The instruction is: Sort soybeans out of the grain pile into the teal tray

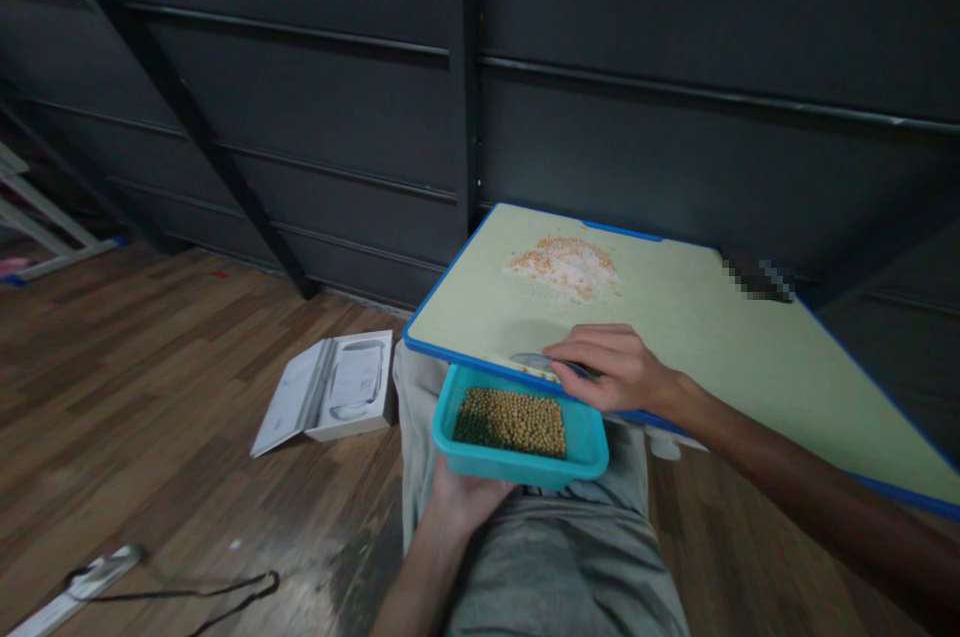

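Observation:
From below, my left hand [469,497] holds a teal plastic tub [585,437] just under the front edge of the table [697,347]. Small round tan beans [517,417] cover much of the tub's bottom; they look like soybeans. Over the table's edge, my right hand [611,367] grips what looks like a metal spoon [529,360], its head low at the edge above the tub. A few pale bits lie along the edge beside it. Farther back on the tabletop is a heap of white and orange-yellow grains [566,267]. My left fingers are mostly hidden beneath the tub.
A dark object [757,277], blurred out, rests at the table's back right. On the wooden floor to the left lies an opened white box [360,382]. A white strip with a black cord [97,577] is at lower left. A dark panelled wall [337,117] stands behind.

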Demonstrator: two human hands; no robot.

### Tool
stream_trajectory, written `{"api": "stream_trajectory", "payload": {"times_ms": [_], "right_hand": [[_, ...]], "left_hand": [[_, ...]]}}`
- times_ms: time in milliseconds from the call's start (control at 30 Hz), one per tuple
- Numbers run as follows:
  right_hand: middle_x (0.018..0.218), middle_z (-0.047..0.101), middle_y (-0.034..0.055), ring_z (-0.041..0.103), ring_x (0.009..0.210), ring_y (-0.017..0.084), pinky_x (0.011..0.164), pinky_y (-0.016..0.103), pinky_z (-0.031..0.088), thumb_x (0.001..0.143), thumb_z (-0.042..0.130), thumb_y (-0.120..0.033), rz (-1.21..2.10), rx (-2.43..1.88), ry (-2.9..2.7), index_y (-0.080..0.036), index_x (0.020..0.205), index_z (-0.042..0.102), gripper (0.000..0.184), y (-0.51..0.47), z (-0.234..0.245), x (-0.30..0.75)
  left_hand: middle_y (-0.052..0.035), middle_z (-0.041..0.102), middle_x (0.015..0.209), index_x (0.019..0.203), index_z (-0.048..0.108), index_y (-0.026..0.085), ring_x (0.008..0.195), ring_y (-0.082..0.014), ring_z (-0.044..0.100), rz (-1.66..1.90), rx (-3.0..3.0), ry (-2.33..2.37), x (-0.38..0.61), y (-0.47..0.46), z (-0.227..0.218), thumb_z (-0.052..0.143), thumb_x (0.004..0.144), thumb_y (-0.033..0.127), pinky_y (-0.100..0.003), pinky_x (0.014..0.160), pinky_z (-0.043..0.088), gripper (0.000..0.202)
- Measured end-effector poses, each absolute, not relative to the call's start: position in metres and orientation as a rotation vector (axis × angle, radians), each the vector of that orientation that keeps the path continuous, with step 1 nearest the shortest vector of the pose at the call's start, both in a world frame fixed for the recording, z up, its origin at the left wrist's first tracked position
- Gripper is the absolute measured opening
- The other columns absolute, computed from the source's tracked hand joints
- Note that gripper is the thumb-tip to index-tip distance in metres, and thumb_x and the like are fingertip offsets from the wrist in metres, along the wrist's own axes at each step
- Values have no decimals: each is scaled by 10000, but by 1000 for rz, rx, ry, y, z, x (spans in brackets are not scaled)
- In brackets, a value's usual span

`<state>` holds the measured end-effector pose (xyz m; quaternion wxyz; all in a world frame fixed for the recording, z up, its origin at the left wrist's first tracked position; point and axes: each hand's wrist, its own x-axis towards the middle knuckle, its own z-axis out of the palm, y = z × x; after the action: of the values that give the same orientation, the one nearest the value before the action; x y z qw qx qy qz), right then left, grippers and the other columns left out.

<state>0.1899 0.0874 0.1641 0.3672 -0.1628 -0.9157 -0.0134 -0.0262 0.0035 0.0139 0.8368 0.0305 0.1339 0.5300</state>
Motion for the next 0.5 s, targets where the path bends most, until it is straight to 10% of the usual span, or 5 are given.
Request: {"api": "stream_trajectory", "payload": {"times_ms": [500], "right_hand": [[953,802,48,725,798,168,740,314,566,1018,634,-254,76,-719,-2279,-220,1090,765,154,109,160,191]], "left_hand": [[-104,820,1215,1316,727,219,1204,-336,725,1051,-1,282,-25,0,10,565,957,310,-571,1135,509,404]]}}
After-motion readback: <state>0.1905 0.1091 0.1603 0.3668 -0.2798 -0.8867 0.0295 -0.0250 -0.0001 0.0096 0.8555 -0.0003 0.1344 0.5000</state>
